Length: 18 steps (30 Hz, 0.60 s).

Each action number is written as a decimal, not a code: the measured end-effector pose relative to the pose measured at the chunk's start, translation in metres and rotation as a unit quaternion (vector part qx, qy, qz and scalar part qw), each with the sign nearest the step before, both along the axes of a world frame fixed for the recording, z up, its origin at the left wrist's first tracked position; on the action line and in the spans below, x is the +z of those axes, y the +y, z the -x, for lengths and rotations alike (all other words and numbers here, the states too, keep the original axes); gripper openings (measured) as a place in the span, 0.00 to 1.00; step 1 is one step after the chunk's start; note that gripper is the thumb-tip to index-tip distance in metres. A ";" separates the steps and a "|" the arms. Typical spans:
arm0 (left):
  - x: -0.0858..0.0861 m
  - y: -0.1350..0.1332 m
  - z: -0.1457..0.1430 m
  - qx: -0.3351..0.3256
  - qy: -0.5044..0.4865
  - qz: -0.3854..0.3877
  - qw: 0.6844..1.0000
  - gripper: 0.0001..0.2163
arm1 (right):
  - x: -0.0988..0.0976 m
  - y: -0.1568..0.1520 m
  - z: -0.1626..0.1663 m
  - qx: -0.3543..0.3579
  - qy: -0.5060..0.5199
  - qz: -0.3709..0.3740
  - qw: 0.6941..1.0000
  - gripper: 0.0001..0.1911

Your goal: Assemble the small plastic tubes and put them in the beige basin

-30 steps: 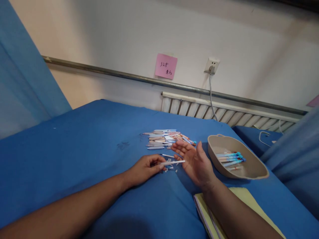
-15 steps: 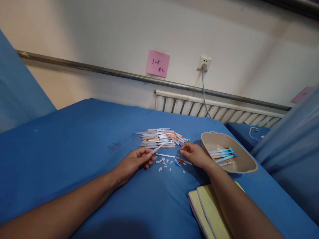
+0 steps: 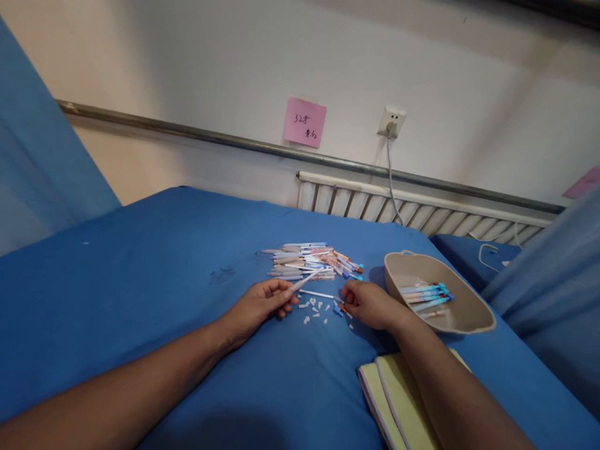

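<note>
A slim pale pen (image 3: 307, 280) points up and to the right from my left hand (image 3: 262, 301), closed on its lower end; there is a blue bit at its far tip. My right hand (image 3: 370, 303) hangs low with fingers curled together over small blue and orange parts (image 3: 340, 309); what its fingertips hold, if anything, is hidden. Between the hands lies a thin white stick (image 3: 316, 294), like a pen refill. Small white pieces (image 3: 313, 304) are scattered below it. Just beyond is a pile of pens (image 3: 295, 259) in pale, blue and orange colours.
A beige basin (image 3: 473, 319) with several blue and pale pens (image 3: 426, 295) inside stands to the right. A folded yellow towel (image 3: 394, 394) lies under my right forearm. Blue cloth (image 3: 140, 269) covers the surface; a radiator (image 3: 351, 203) and rail run along the wall.
My right hand has lowered from above the loose parts to among them. My left hand still holds the pen. The whole view has shifted slightly.
</note>
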<state>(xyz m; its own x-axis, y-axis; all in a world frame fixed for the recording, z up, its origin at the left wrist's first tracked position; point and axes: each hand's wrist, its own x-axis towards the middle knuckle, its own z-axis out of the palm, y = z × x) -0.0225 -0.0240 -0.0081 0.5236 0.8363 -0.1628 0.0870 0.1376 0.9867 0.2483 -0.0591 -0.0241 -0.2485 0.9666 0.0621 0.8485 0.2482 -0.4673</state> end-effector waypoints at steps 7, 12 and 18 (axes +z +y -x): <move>-0.002 0.001 0.000 0.015 0.022 -0.030 0.999 0.16 | 0.000 0.003 0.013 -0.029 0.126 -0.071 0.989 0.06; -0.004 0.004 0.001 0.038 0.045 -0.084 0.995 0.16 | 0.000 0.004 0.016 -0.027 0.276 -0.095 0.956 0.11; -0.004 0.005 0.003 0.050 0.069 -0.123 0.989 0.16 | 0.001 0.004 0.012 -0.027 0.283 -0.101 0.953 0.11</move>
